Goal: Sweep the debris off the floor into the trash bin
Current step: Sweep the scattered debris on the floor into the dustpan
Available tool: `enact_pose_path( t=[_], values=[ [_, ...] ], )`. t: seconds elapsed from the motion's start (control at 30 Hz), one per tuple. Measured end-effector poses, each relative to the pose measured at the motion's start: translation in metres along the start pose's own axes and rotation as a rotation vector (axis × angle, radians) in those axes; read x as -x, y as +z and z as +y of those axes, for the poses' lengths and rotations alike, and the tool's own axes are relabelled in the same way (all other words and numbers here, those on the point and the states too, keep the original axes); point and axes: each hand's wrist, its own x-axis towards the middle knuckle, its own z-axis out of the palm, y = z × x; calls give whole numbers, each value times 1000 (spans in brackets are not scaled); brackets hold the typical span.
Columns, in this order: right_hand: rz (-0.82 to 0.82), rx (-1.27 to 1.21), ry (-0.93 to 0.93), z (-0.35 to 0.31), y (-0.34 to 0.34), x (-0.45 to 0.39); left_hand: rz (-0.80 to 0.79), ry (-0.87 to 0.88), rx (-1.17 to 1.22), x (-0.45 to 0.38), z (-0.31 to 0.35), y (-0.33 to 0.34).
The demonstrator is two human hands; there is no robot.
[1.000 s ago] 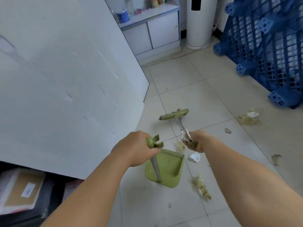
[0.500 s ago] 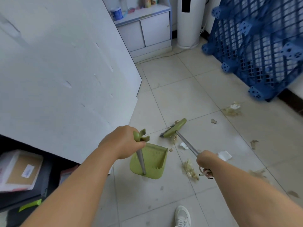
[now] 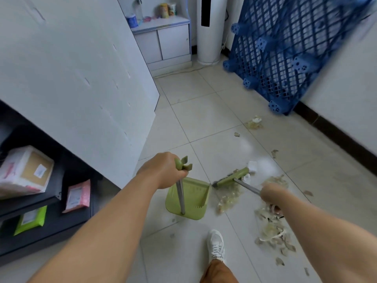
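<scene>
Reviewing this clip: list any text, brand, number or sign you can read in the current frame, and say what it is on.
No text can be read.
Cardboard parcel on the black shelf: white label, print too blurred.
Pink packet: label too small.
Green packet: label blurred.
Blue-patterned cup and canisters on the white cabinet: printing unreadable.
Dustpan and broom: no markings visible.

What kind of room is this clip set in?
Probably a storeroom or back room of a small office: a blue plastic pallet leans on the wall, parcels sit on a dark shelf, and a floor-standing air conditioner stands by a white cabinet.
</scene>
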Motion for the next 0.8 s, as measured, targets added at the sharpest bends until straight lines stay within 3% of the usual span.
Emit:
enact_pose_path(
  t=[0.13,0.27,0.53,0.67,0.8],
  values=[
    [-66,68,153,20,-2,9,-29,-11,32,27,-9,12],
    [-119,42,175,20,-1,24,-55,-33,47,44,-15,24],
    [-213,-81,-68,-43,40,14,-55,-141,35,72,-23,47],
    [-320,29,-136,-67,64,5,-30,-185,15,83,-26,57],
    [-283,166,-237,-58,75,-1,-7,-218,-16,91,-25,70]
  ],
)
